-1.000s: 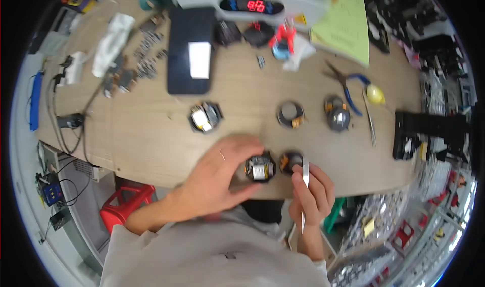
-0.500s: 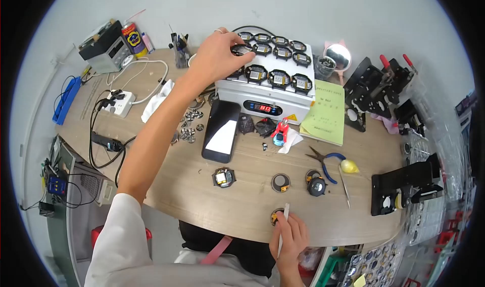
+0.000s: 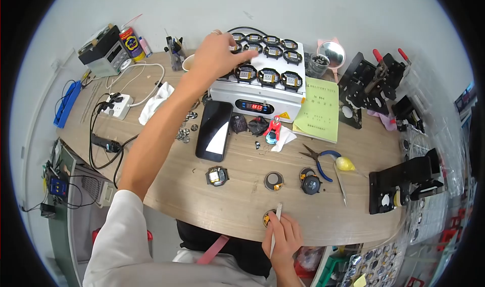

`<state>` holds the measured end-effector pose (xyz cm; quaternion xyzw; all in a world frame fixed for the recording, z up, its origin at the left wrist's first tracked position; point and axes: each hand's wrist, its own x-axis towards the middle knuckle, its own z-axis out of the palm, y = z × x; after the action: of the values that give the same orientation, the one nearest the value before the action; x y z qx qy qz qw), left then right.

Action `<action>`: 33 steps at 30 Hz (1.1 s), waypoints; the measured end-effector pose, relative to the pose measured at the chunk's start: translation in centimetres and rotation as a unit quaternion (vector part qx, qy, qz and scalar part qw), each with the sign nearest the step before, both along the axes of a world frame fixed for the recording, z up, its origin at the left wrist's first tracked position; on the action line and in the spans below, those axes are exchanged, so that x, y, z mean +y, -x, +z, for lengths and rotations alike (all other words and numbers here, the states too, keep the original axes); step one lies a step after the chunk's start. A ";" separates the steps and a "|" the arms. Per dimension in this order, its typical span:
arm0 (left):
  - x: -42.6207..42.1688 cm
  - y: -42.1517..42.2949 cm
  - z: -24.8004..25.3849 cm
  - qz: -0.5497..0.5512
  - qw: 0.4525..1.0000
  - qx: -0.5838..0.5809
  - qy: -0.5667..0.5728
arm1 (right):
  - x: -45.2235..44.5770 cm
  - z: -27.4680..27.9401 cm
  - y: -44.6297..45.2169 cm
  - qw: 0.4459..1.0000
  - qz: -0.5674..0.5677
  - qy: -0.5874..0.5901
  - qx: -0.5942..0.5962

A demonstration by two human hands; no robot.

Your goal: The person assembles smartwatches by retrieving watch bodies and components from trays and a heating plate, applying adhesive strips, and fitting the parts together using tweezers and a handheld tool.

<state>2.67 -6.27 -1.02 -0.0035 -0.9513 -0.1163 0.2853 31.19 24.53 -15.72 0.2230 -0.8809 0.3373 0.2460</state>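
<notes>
My left hand (image 3: pixel 220 52) is above the left side of a white heating plate (image 3: pixel 227 92), its thumb apart from the fingers. Under its fingertips lies a black watch case (image 3: pixel 235 48), partly hidden; whether they touch I cannot tell. Several similar watch cases (image 3: pixel 269 77) stand in rows on the plate. My right hand (image 3: pixel 283 236), near the front table edge, is closed on a pale flat-ended stick (image 3: pixel 278 217). Beside its fingertips is a small round part (image 3: pixel 267 217) with an orange patch, half covered by the hand.
An open watch case (image 3: pixel 216 176), a round ring part (image 3: pixel 274 181) and a dark round watch part (image 3: pixel 310 185) lie mid-table. Behind them lies a phone (image 3: pixel 212 130). Pliers (image 3: pixel 319 160), tweezers (image 3: pixel 341 186), a green booklet (image 3: pixel 318 110) and black presses (image 3: pixel 404 181) stand or lie rightward.
My left thumb has spread away from the fingers, and the watch case that was between them now sits lower on the plate. My right hand keeps the stick. The whole view has shifted slightly.
</notes>
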 end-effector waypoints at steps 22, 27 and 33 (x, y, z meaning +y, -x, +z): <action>11.1 -16.5 -7.9 -0.358 0.922 -0.123 -0.081 | 1.4 0.4 0.1 0.999 -0.004 -0.048 -0.012; 15.2 -16.3 -11.0 -0.399 0.892 -0.169 -0.126 | 4.2 0.3 -0.3 0.997 -0.043 -0.034 -0.046; 19.9 -14.3 -12.7 -0.442 0.882 -0.162 -0.034 | 5.0 -0.4 -0.7 0.994 -0.089 0.055 -0.027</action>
<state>16.96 13.60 -13.75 -0.3952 -0.8794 -0.2615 0.0464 31.93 29.57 -16.13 0.1207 -0.8836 0.3683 0.2628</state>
